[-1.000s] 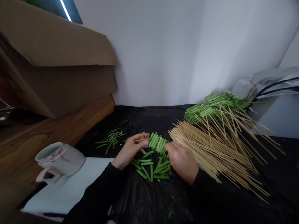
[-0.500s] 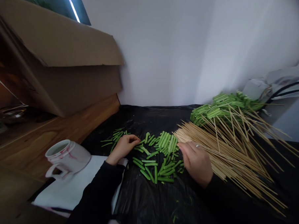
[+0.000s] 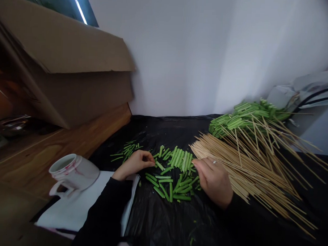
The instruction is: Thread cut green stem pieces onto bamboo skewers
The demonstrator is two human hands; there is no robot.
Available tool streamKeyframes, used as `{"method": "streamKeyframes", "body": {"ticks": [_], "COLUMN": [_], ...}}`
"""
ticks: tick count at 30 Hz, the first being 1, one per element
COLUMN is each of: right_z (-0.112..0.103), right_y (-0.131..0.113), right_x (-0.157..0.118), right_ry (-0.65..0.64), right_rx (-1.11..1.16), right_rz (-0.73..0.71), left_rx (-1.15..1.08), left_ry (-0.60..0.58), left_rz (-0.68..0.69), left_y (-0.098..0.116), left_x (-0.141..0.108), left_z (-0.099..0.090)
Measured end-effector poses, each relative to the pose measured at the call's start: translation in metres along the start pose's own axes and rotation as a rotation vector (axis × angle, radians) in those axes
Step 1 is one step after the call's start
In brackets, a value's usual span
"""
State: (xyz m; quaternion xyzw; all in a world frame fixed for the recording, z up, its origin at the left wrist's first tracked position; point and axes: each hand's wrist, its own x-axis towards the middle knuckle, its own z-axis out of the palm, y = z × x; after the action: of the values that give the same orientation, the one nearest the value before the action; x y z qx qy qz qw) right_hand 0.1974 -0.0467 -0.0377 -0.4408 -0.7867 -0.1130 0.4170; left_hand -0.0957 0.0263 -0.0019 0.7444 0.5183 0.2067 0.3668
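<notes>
My right hand (image 3: 214, 179), a ring on one finger, pinches the right end of a row of cut green bean pieces (image 3: 181, 160) lined up side by side like a skewer. The stick through them is hard to make out. To the left of this row, my left hand (image 3: 136, 163) has its thumb and forefinger pressed together beside loose green bean pieces (image 3: 165, 179); whatever it pinches is too small to tell. More thin green pieces (image 3: 128, 150) lie just behind the left hand.
Bamboo skewers (image 3: 241, 162) spread right of my right hand, with stacked green bean skewers (image 3: 243, 115) behind. Black plastic sheeting (image 3: 174, 130) covers the table. At left are a mug (image 3: 80, 173) on white paper (image 3: 67, 213) and a cardboard box (image 3: 95, 87). A wall stands behind.
My left hand has shifted slightly right and down, toward the loose pieces. My right hand and the bean row have moved a little left and down.
</notes>
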Motion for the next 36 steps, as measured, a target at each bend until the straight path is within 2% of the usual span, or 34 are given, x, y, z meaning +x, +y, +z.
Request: {"method": "streamKeyframes", "body": {"ticks": [3,5,10,14,17,19,22,26,29,32,36], "right_z": [0.0,0.001,0.0,0.0,0.001,0.001,0.002,0.002,0.003,0.004,0.006], "right_y": [0.0,0.0,-0.001,-0.002,-0.003,-0.003,-0.002,-0.003,-0.003,-0.003,-0.003], "right_x": [0.0,0.0,0.0,0.0,0.0,0.0,-0.001,-0.003,-0.004,-0.006,-0.007], "right_ry": [0.008,0.003,-0.001,0.001,-0.002,-0.002,-0.008,-0.013,-0.011,-0.027,-0.044], "right_rx": [0.009,0.01,0.002,0.006,0.012,0.013,0.018,0.031,0.031,0.03,0.03], "right_rz": [0.002,0.003,0.008,0.022,0.026,0.027,0.022,0.027,0.044,0.047,0.039], "left_rx": [0.076,0.154,0.319,0.382,0.387,0.286,-0.055,-0.552,-0.814,-0.932,-0.968], "left_ry": [0.166,0.223,0.262,0.248,0.299,0.36,0.414,0.33,0.221,0.127,0.083], "left_rz": [0.023,0.02,-0.002,-0.002,0.033,0.059,0.076,0.006,-0.07,-0.118,-0.139], "left_y": [-0.004,-0.007,-0.013,-0.013,-0.008,-0.002,0.01,0.022,0.023,0.023,0.024], "left_x": [0.003,0.005,0.008,0.009,0.008,0.008,0.007,0.006,0.007,0.008,0.008], "left_z": [-0.003,-0.003,0.006,0.011,0.01,0.01,0.016,0.031,0.042,0.048,0.051]}}
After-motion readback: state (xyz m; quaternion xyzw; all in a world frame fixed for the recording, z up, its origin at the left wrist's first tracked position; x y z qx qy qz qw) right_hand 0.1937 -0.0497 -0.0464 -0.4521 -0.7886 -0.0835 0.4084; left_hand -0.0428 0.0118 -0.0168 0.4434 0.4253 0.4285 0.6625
